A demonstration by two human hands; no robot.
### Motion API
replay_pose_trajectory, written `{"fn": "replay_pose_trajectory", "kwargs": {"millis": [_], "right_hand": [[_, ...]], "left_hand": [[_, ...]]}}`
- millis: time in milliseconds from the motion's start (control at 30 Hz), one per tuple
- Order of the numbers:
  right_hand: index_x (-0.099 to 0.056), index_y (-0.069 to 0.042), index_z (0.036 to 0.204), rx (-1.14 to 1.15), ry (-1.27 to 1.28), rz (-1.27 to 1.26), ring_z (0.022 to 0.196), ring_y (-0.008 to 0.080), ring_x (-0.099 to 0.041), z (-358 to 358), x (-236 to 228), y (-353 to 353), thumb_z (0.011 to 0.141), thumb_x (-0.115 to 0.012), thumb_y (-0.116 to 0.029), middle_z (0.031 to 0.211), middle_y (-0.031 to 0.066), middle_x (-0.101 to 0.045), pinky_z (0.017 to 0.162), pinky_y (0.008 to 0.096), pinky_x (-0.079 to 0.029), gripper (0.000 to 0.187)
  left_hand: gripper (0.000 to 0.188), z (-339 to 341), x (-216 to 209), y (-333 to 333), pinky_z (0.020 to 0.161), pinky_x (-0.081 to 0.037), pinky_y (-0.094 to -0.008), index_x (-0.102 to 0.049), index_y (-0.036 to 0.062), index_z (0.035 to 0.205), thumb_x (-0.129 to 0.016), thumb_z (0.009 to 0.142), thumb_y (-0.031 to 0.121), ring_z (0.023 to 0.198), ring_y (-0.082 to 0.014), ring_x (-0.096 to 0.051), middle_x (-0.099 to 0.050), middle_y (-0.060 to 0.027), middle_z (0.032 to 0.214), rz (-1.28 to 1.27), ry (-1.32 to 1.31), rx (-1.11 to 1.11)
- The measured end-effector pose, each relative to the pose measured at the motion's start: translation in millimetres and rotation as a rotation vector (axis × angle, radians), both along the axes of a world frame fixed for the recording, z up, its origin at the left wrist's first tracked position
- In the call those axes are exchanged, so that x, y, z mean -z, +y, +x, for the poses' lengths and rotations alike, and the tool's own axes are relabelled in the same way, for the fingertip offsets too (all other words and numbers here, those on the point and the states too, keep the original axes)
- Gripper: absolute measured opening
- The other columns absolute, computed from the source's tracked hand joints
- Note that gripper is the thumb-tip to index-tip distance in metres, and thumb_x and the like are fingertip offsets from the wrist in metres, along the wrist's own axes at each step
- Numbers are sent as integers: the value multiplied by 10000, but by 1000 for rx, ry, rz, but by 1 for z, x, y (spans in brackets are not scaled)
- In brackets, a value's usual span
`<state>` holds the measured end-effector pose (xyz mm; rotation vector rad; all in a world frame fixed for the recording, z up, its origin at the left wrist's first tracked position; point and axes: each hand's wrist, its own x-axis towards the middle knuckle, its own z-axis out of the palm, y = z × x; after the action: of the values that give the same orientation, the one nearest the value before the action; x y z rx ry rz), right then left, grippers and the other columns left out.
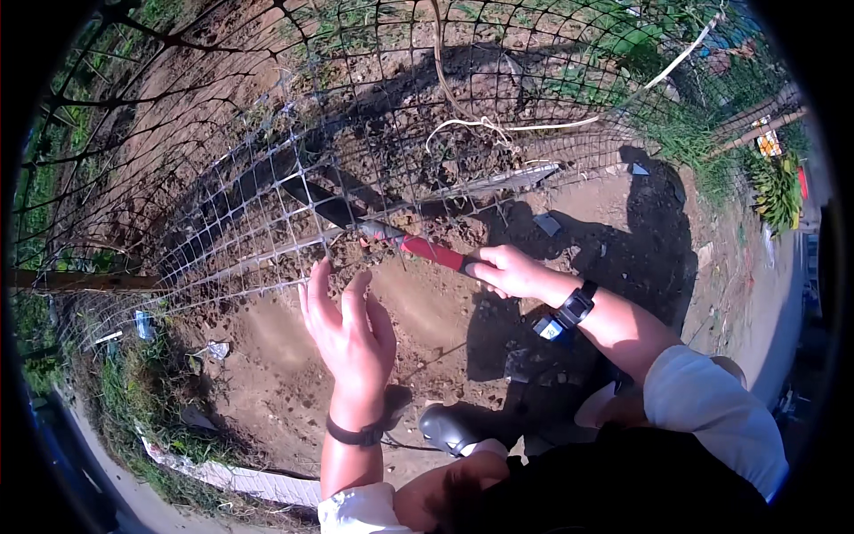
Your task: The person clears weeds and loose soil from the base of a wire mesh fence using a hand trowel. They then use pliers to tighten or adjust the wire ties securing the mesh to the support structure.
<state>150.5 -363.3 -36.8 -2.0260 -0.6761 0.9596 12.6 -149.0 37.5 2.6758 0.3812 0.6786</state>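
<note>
My right hand (509,271) is wrapped round the black end of a red-handled tool (433,251). The tool points to the far left, and its dark, flat front part (325,205) reaches to the netting; I cannot tell its exact kind. Black plastic mesh netting (258,209) hangs in front of me, its lower edge close to the tool. Just left of the handle, my left hand (351,343) is raised with its fingers apart and curved, holding nothing. Its fingertips are near the netting's lower edge; whether they touch it is unclear.
Beyond the netting lies loose brown soil (382,151). A pale cord (569,123) hangs across the mesh. A wooden bar (89,281) is at the left, and a grey board (498,182) lies along the soil. My black shoe (445,429) stands on bare ground. Litter and grass edge the left.
</note>
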Motion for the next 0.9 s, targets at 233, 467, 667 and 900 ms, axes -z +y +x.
{"fn": "replay_pose_trajectory", "kwargs": {"millis": [233, 467, 667, 900], "right_hand": [[-563, -62, 905, 74, -127, 55, 425, 46, -442, 44, 28, -23, 942, -506, -302, 577, -37, -494, 404, 215, -364, 249], [-527, -46, 855, 17, 144, -98, 439, 49, -454, -1, -8, -12, 944, -507, -207, 589, -37, -497, 414, 220, -359, 186], [-571, -34, 1054, -442, -288, -46, 639, 380, -596, -45, -18, -3, 844, -606, -211, 670, 181, -599, 584, 415, -477, 277], [-537, -46, 1120, -662, -176, -94, 871, 345, -611, -95, 18, 111, 883, -546, -256, 1007, 178, -629, 776, 419, -464, 317]], "left_hand": [[279, -6, 19, -3, 1026, -298, -528, -573, 66, 1038, -535, 763, 41, 1161, -392, -442, -442, -239, 1247, -11, 66, -10], [286, -8, 8, -1, 957, -357, -472, -587, 64, 1025, -564, 747, -1, 1125, -394, -453, -453, -222, 1239, -31, -35, 21], [311, -16, 25, -10, 980, -360, -482, -608, 62, 979, -583, 677, -6, 1169, -404, -425, -430, -249, 1246, -94, -52, 7], [307, -11, 10, 8, 1005, -339, -511, -595, 63, 972, -561, 673, -1, 1160, -358, -472, -471, -218, 1232, -118, -110, 36]]}}
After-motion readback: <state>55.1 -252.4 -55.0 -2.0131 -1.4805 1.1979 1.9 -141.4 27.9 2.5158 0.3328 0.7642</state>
